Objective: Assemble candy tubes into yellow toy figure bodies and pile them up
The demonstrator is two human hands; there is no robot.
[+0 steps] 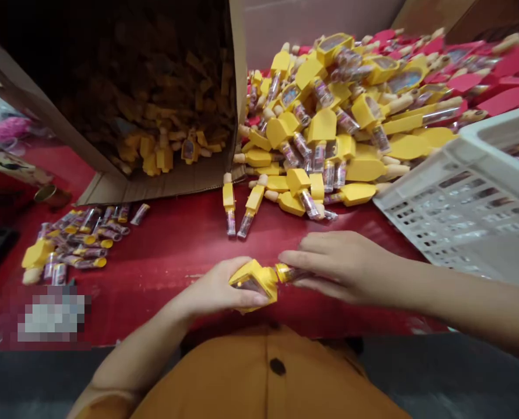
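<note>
Head view: left hand [218, 290] grips a yellow case [265, 280]; right hand [344, 262] holds a tube [288, 273], partly hidden.

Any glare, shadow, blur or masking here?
Head view: deep shadow inside the cardboard box; head view: pale glare on the red table; head view: blurry pink pieces upper right, a pixelated patch lower left; head view: the yellow piece in the left hand is fairly clear.

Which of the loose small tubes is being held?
The tube in the right hand, yellow end toward the held toy; the loose tubes at left lie on the table.
</note>
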